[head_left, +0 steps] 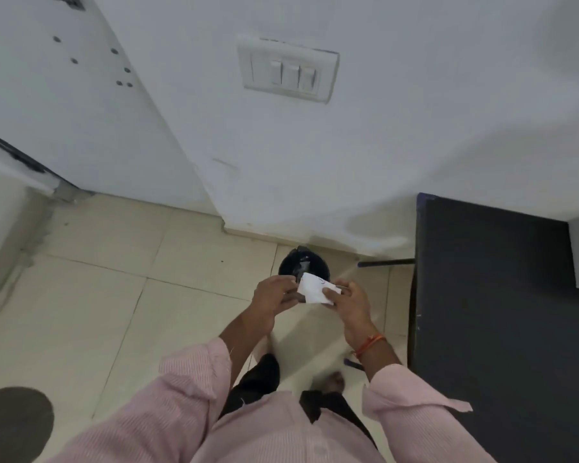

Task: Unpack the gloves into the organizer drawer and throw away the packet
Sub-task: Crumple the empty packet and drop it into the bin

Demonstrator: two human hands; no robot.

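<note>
Head view | small white paper packet [313, 288] pinched between left hand [274, 293] and right hand [348, 297], just above round black bin [303, 264] on tiled floor | step: discard | next: release over opening; drawer unseen.

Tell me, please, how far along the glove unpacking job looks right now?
Late stage. Both hands, left and right, hold the white packet just above the black bin on the floor. Dropping it in remains. The organizer drawer isn't in view, so unpacking can't be confirmed.
</note>
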